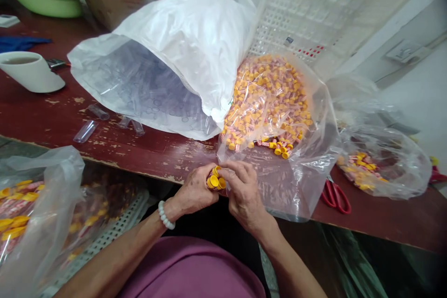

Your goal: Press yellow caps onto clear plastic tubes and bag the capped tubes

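My left hand (196, 188), with a pale bead bracelet at the wrist, is closed around a small bunch of yellow-capped tubes (214, 181). Their round yellow ends face up. My right hand (243, 191) meets the bunch from the other side, its fingers bent against the yellow caps. Whether it pinches one of them is hidden. Just beyond my hands lies a clear plastic bag (293, 181) heaped with many more such tubes, pink and white with yellow caps. Left of it, a big white sack (195, 32) gapes open, full of clear plastic tubes.
Loose clear tubes (85, 131) lie before the sack. Red-handled scissors (335, 197) and a smaller bag (401, 172) of capped pieces are at right. A white cup (33, 72) stands at left. Below the table edge, a crate (101, 242) holds bagged pieces.
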Demonstrator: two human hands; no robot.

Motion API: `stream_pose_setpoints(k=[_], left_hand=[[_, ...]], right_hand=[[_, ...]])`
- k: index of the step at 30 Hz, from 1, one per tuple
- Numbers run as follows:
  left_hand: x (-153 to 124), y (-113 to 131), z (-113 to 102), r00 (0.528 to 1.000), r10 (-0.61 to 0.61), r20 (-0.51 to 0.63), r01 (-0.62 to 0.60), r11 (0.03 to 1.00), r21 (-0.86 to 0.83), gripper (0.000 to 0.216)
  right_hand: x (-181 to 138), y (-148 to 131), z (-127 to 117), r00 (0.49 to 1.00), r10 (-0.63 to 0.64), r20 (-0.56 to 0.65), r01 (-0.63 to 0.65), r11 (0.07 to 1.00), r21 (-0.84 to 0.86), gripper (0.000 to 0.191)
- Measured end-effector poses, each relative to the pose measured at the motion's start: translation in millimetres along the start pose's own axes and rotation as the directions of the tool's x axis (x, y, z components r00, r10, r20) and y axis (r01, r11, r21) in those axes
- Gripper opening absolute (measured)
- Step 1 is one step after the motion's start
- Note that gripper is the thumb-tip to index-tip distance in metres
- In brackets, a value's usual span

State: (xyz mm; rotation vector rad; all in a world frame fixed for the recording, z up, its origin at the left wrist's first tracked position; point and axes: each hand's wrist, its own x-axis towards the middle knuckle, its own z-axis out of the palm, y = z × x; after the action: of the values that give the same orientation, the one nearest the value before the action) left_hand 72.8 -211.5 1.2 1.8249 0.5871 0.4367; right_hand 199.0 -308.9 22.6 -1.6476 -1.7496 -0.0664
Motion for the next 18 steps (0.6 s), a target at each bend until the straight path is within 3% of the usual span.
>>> stream_pose_setpoints(k=[2, 4, 7, 9, 11, 13, 16, 18], left_hand=[[-0.2, 0.1, 1.7, 0.999, -0.030, -0.026, 0.028, 0.996, -0.083, 0.028], [-0.1, 1.0, 0.7, 0.996, -0.081, -0.024, 0.076, 0.981, -0.181, 0.029], [-0.1, 3.4, -6.0, 0.979, -0.179, 0.099, 0.204, 0.896, -0.395, 0.027], [-0.5, 4.2, -10.7, 0.965, -0.171, 0.199, 0.255, 0.785, -0.564, 0.022], [-1.4, 3.6, -12.4, 0.960, -0.139, 0.242, 0.273, 0.655, -0.705, 0.021], [-3.7, 2.8, -10.4, 0.948, -0.180, 0.263, 0.319, 0.510, -0.799, 0.024], [-10.5, 3.4, -3.9, 0.907, -0.274, 0.321, 0.397, 0.296, -0.869, 0.021], [-14.3, 2.9, -2.0, 0.897, -0.265, 0.354, 0.414, 0.220, -0.883, 0.021]], right_hand=[[-0.8, 0.3, 5.4, 1.000, 0.014, 0.020, -0.014, 1.000, -0.026, 0.054], [-0.4, 1.8, 5.0, 0.998, 0.064, 0.026, -0.065, 0.996, 0.056, 0.054], [-0.5, 1.6, -1.3, 0.982, 0.176, 0.062, -0.186, 0.955, 0.230, 0.060], [-1.5, -1.1, -2.8, 0.976, 0.191, 0.103, -0.211, 0.947, 0.243, 0.069], [-2.6, -3.9, 1.2, 0.980, 0.121, 0.160, -0.152, 0.967, 0.202, 0.083], [-3.9, -5.7, 9.4, 0.980, 0.033, 0.195, -0.061, 0.989, 0.138, 0.091], [-6.9, -7.4, 21.7, 0.990, -0.054, 0.130, 0.050, 0.998, 0.033, 0.076], [-7.4, -7.1, 29.2, 0.994, -0.091, 0.062, 0.092, 0.996, -0.022, 0.066]])
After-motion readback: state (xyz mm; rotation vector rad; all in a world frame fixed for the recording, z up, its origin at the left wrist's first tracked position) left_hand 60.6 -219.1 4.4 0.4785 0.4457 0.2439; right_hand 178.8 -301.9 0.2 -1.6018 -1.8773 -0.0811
